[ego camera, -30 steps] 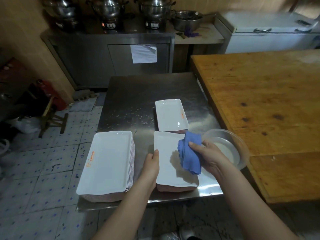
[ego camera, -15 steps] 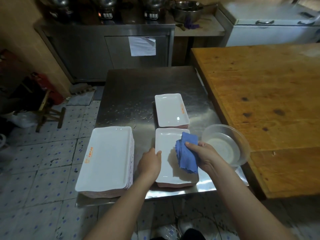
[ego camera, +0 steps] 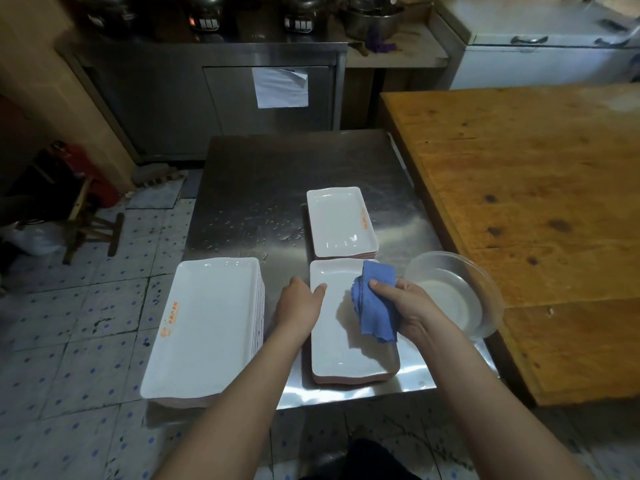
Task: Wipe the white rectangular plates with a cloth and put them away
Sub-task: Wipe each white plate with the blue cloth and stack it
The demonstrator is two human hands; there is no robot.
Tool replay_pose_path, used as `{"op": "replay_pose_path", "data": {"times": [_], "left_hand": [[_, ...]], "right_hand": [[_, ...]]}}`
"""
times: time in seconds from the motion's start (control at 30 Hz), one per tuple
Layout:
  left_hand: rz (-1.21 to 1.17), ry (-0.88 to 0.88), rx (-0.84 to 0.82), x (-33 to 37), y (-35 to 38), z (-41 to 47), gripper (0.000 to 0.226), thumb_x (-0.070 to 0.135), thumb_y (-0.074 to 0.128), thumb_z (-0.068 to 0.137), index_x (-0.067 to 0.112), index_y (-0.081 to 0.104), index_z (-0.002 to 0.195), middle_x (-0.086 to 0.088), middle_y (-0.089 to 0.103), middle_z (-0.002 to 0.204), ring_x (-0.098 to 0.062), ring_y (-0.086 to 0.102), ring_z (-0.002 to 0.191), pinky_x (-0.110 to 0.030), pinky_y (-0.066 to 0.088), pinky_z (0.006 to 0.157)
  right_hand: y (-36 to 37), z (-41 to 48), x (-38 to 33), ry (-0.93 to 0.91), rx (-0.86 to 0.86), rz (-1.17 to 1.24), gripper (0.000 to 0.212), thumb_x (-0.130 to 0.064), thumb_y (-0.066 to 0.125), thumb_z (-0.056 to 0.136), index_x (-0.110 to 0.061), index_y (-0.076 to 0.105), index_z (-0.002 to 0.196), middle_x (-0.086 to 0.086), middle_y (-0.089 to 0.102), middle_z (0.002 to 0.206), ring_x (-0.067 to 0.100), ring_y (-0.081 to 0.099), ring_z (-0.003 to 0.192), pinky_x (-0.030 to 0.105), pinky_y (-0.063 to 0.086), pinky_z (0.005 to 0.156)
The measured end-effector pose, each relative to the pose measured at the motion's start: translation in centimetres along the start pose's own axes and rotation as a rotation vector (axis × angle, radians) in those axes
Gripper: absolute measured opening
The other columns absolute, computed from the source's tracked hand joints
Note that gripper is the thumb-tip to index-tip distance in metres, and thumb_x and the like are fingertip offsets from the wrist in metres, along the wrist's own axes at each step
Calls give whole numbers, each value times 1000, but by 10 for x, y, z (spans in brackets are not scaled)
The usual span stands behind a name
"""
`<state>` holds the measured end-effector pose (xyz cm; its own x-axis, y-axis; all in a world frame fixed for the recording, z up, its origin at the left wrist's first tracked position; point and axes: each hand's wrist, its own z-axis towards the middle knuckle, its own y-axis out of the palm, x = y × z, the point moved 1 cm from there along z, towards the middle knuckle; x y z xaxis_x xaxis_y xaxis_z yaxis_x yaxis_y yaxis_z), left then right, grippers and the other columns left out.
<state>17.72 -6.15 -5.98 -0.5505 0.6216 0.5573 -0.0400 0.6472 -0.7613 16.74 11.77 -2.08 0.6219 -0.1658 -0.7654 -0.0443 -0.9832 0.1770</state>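
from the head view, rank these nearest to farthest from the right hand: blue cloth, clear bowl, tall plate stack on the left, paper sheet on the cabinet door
1. blue cloth: held in the right hand itself.
2. clear bowl: just to the hand's right.
3. tall plate stack: well off to the left.
4. paper sheet: far back, on the cabinet door.

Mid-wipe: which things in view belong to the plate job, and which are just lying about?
Job: blue cloth in right hand; white rectangular plate under it, held by left hand; tall white plate stack; far white plate stack; clear plastic bowl.
Lying about: wooden table; white chest freezer; wooden stool.
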Motion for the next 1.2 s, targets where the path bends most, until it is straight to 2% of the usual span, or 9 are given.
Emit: {"op": "replay_pose_path", "data": {"times": [0.13,0.27,0.33,0.4,0.5,0.63,0.73,0.87,1.2], "left_hand": [[-173,14,21,21,-4,26,34,39,55,88,5,51,96,-11,61,102,-25,50,81,-29,34,65],[-250,-3,54,42,-8,65,24,34,57,87,12,48,82,-5,58,85,-26,51,79,-29,35,64],[-253,-36,61,50,-8,83,25,32,56,87,12,47,78,-5,55,72,-31,53,75,-32,37,61],[-237,-71,73,55,-7,101,24,32,58,87,10,49,82,-12,60,80,-36,57,81,-35,42,64],[-268,-145,74,58,-1,127,33,33,61,85,5,54,100,-12,61,101,-33,59,94,-30,41,71],[-233,-153,48,64,11,154,26,30,65,82,11,51,74,-7,59,84,-25,55,77,-28,39,67],[-118,-112,64,71,11,163,22,30,65,83,12,53,79,-1,55,78,-20,50,71,-26,35,61],[-72,-66,136,69,11,163,22,25,60,86,13,50,71,-3,55,75,-22,48,68,-28,33,59],[-213,-105,214,68,-10,152,18,23,40,98,8,47,93,-8,53,84,-28,51,76,-31,36,63]], "right_hand": [[1,20,-20,-9,-10,1,12,-10,71,83,-5,62,89,8,71,76,17,68,58,23,51,46],[4,54,-48,-30,-13,-58,22,-14,72,82,-4,63,99,12,71,89,22,68,71,28,53,56],[7,73,-60,-24,-3,-101,18,-15,73,81,-5,63,92,8,71,80,18,68,63,25,52,49],[10,91,-71,-7,-3,-114,14,-14,74,81,-8,62,84,4,70,69,15,66,55,22,49,43],[17,116,-82,16,-24,-114,14,-14,73,81,-10,60,82,7,71,71,17,67,58,25,50,47],[17,142,-87,82,-54,-160,17,-16,72,83,-8,58,88,12,68,86,23,64,72,32,52,56],[12,156,-92,92,-43,-162,14,-14,70,84,-6,59,88,13,67,88,24,63,74,33,52,61],[7,163,-100,88,-37,-146,13,-15,70,85,-6,60,90,10,68,85,21,64,71,27,49,52],[1,142,-108,55,14,-85,13,-19,70,84,-14,60,90,2,70,76,17,67,67,25,50,45]]}}
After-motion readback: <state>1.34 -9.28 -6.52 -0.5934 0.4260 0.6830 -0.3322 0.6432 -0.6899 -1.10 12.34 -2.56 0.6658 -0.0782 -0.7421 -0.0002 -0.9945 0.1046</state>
